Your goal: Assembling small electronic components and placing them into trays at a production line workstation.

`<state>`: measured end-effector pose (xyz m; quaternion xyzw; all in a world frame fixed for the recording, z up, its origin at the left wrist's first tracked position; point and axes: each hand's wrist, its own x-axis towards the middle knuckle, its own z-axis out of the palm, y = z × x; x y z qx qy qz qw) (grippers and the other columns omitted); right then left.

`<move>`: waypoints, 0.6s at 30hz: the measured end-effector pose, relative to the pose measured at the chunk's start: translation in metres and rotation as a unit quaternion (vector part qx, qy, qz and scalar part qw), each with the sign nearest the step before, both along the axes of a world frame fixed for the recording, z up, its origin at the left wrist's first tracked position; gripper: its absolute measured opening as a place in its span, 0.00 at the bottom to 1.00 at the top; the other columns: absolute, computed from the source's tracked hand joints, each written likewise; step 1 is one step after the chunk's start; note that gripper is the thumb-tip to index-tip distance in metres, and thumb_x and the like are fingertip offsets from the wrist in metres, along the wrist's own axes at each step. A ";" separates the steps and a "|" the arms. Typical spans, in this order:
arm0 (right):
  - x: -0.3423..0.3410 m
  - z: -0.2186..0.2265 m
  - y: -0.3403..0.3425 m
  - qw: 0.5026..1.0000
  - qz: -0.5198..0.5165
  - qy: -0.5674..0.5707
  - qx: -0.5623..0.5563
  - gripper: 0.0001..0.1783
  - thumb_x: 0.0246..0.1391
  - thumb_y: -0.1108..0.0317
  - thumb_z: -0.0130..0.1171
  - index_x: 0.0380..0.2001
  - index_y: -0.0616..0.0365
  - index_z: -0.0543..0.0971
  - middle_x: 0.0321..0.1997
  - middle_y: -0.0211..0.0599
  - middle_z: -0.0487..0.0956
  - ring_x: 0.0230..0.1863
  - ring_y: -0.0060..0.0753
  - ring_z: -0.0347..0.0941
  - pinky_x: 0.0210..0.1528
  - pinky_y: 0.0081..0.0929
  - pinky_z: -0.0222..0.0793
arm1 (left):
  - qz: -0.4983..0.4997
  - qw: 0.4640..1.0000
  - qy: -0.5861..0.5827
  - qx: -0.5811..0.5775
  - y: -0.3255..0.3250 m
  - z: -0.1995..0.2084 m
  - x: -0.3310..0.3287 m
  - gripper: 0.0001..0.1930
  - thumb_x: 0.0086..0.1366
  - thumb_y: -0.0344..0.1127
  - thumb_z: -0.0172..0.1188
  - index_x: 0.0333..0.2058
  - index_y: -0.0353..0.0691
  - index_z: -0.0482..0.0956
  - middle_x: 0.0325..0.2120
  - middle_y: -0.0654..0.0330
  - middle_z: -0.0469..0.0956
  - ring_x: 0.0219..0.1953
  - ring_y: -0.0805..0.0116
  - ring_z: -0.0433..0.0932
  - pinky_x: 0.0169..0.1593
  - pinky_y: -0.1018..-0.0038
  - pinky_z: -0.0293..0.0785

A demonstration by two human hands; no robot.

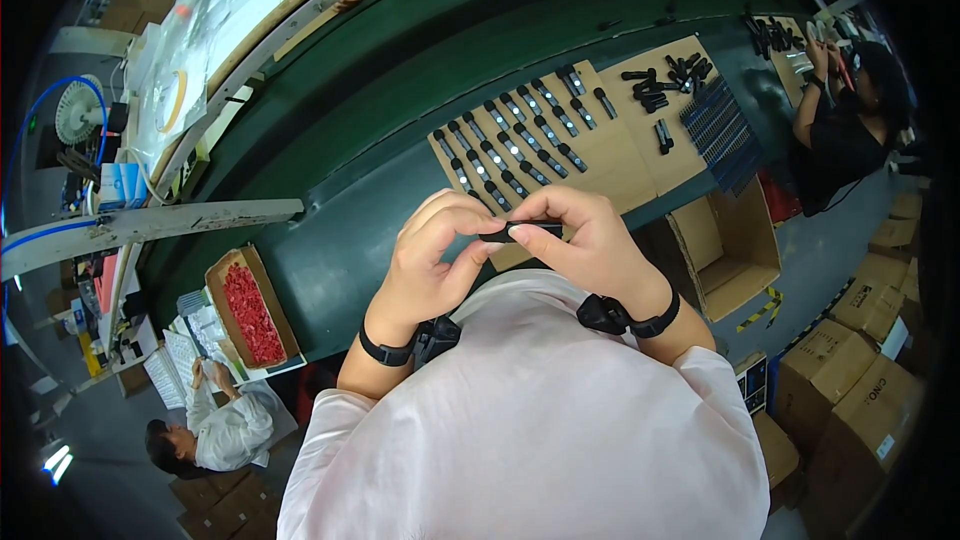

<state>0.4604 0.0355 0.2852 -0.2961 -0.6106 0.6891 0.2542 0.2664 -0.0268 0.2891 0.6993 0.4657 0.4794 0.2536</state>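
Note:
Both my hands are raised in front of my chest, pinching one small black bar-shaped part (520,231) between them. My left hand (432,258) grips its left end with thumb and fingers. My right hand (585,240) holds the right end, fingers curled over it. Just beyond my hands lies a brown cardboard sheet (610,155) on the green conveyor table (400,100), carrying rows of several similar black parts (515,145). A loose pile of the same black parts (665,80) lies on the sheet's far right. Each wrist wears a black band.
A cardboard tray of red pieces (250,310) sits at the table's left edge. An open empty carton (728,250) stands by my right. Stacked cartons (860,360) fill the floor on the right. One seated person (215,430) works lower left, another (845,130) upper right.

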 end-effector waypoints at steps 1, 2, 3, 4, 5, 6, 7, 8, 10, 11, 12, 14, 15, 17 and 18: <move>0.000 0.002 0.001 1.000 0.004 -0.005 -0.016 0.08 0.55 0.75 0.58 0.38 0.66 0.77 0.35 0.32 0.78 0.37 0.19 0.73 0.39 0.18 0.70 | 0.000 1.000 0.001 0.002 0.001 0.000 0.000 0.11 0.48 0.21 0.64 0.32 0.36 0.76 0.29 0.56 0.78 0.31 0.60 0.75 0.36 0.70 0.71; 0.000 0.002 0.001 0.999 0.008 -0.010 -0.032 0.08 0.55 0.75 0.57 0.38 0.67 0.77 0.35 0.31 0.78 0.36 0.18 0.73 0.38 0.17 0.70 | 0.001 1.000 0.001 0.004 0.001 0.000 0.001 0.10 0.48 0.21 0.64 0.32 0.36 0.76 0.29 0.56 0.78 0.31 0.60 0.75 0.36 0.70 0.71; 0.000 0.002 0.001 0.999 0.009 -0.011 -0.032 0.08 0.55 0.75 0.57 0.38 0.67 0.77 0.35 0.31 0.78 0.36 0.18 0.73 0.38 0.17 0.70 | 0.001 1.000 0.002 0.006 0.002 0.001 0.001 0.10 0.49 0.22 0.64 0.32 0.36 0.76 0.29 0.56 0.78 0.31 0.60 0.75 0.36 0.70 0.71; 0.000 0.001 0.002 0.999 0.013 -0.001 -0.048 0.08 0.56 0.75 0.57 0.38 0.67 0.77 0.34 0.32 0.78 0.36 0.18 0.73 0.37 0.16 0.70 | 0.002 1.000 0.001 0.006 0.003 0.001 0.000 0.10 0.49 0.22 0.64 0.32 0.36 0.76 0.29 0.56 0.78 0.31 0.60 0.75 0.36 0.70 0.71; 0.000 0.001 0.002 0.998 0.016 0.008 -0.064 0.08 0.56 0.75 0.56 0.39 0.67 0.77 0.34 0.32 0.78 0.35 0.18 0.73 0.36 0.16 0.69 | -0.001 1.000 -0.002 0.007 0.004 0.002 0.000 0.10 0.49 0.22 0.64 0.32 0.36 0.76 0.29 0.56 0.78 0.31 0.60 0.75 0.36 0.70 0.71; 0.000 0.000 0.002 0.996 0.020 0.018 -0.081 0.09 0.56 0.75 0.56 0.39 0.67 0.77 0.34 0.32 0.78 0.35 0.17 0.74 0.35 0.15 0.69 | -0.004 1.000 -0.005 0.007 0.005 0.003 -0.001 0.10 0.50 0.22 0.63 0.32 0.36 0.77 0.29 0.56 0.78 0.31 0.60 0.75 0.37 0.70 0.71; 0.000 0.001 0.002 0.996 0.021 0.017 -0.081 0.09 0.56 0.75 0.56 0.39 0.67 0.77 0.34 0.32 0.78 0.35 0.17 0.74 0.35 0.15 0.69 | -0.007 1.000 -0.008 0.008 0.006 0.004 -0.002 0.09 0.50 0.22 0.63 0.33 0.36 0.77 0.29 0.56 0.78 0.31 0.60 0.75 0.37 0.70 0.71; 0.000 0.003 0.002 0.994 0.020 0.041 -0.101 0.09 0.56 0.75 0.55 0.40 0.67 0.77 0.35 0.33 0.78 0.35 0.18 0.74 0.35 0.15 0.69 | -0.006 1.000 -0.008 0.008 0.008 0.006 -0.003 0.09 0.50 0.22 0.63 0.33 0.36 0.77 0.29 0.56 0.78 0.31 0.60 0.75 0.37 0.70 0.71; 0.001 0.008 0.001 0.986 0.018 0.089 -0.142 0.10 0.57 0.77 0.53 0.42 0.68 0.76 0.36 0.35 0.79 0.35 0.18 0.74 0.34 0.14 0.69 | -0.015 0.999 -0.031 0.002 0.011 0.010 -0.004 0.09 0.52 0.22 0.63 0.34 0.35 0.77 0.29 0.56 0.78 0.32 0.61 0.75 0.38 0.71 0.71; 0.001 0.012 0.002 0.986 0.020 0.089 -0.142 0.10 0.57 0.77 0.53 0.42 0.68 0.76 0.36 0.35 0.79 0.35 0.18 0.74 0.34 0.14 0.69 | -0.017 0.999 -0.041 0.000 0.011 0.012 -0.006 0.08 0.53 0.23 0.62 0.34 0.35 0.77 0.29 0.56 0.78 0.32 0.62 0.75 0.38 0.71 0.71; 0.003 0.018 0.004 0.985 0.032 0.084 -0.149 0.11 0.57 0.77 0.52 0.43 0.68 0.76 0.37 0.36 0.79 0.35 0.20 0.75 0.35 0.15 0.69 | -0.015 0.999 -0.041 0.001 0.012 0.013 -0.006 0.08 0.53 0.23 0.62 0.34 0.35 0.77 0.29 0.56 0.78 0.32 0.62 0.75 0.38 0.71 0.71; 0.005 0.028 0.006 0.982 0.056 0.073 -0.163 0.14 0.56 0.78 0.51 0.46 0.69 0.74 0.39 0.39 0.79 0.37 0.22 0.76 0.37 0.17 0.71 | -0.021 0.996 -0.088 -0.016 0.012 0.014 -0.006 0.08 0.55 0.23 0.61 0.35 0.34 0.78 0.31 0.56 0.77 0.34 0.64 0.75 0.40 0.72 0.71; 0.005 0.031 0.005 0.982 0.059 0.073 -0.162 0.14 0.56 0.78 0.51 0.46 0.69 0.74 0.39 0.39 0.79 0.37 0.22 0.76 0.37 0.17 0.71 | -0.025 0.993 -0.111 -0.025 0.012 0.015 -0.006 0.07 0.56 0.24 0.61 0.36 0.34 0.78 0.32 0.56 0.77 0.35 0.64 0.74 0.41 0.73 0.71; 0.006 0.037 0.000 0.978 0.048 0.099 -0.177 0.17 0.56 0.79 0.51 0.49 0.70 0.73 0.42 0.42 0.79 0.41 0.27 0.77 0.40 0.19 0.72 | -0.030 0.990 -0.138 -0.030 0.013 0.016 -0.005 0.07 0.57 0.24 0.60 0.37 0.34 0.78 0.33 0.56 0.77 0.36 0.65 0.74 0.42 0.73 0.70; 0.006 0.038 -0.002 0.976 0.042 0.112 -0.184 0.18 0.55 0.79 0.51 0.51 0.70 0.72 0.43 0.43 0.79 0.43 0.29 0.78 0.41 0.20 0.73 | -0.037 0.985 -0.164 -0.036 0.012 0.017 -0.004 0.07 0.58 0.25 0.60 0.37 0.33 0.78 0.34 0.56 0.76 0.37 0.65 0.73 0.43 0.73 0.70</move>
